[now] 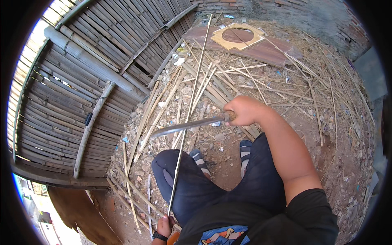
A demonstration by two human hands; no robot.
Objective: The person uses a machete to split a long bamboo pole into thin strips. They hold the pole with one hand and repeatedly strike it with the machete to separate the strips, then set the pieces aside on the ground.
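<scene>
My right hand (247, 110) is closed round the wooden handle of a machete (204, 122). Its long, slightly curved blade points left and crosses over a long thin bamboo strip (199, 67); whether the edge touches the strip I cannot tell. The strip runs from beside my left hip up past my left knee to the far side. My left hand (164, 226), low at the left with a dark band on the wrist, grips the strip's near end. Part of that hand is cut off by my clothing and the lower edge.
Loose bamboo strips (157, 118) and shavings litter the stony ground. A brown board (261, 56) lies at the back, bearing a pale wooden piece (220, 41) with a round hole. A bamboo slat wall (61, 102) stands at left, a brick wall (302, 16) behind. My knees flank the middle.
</scene>
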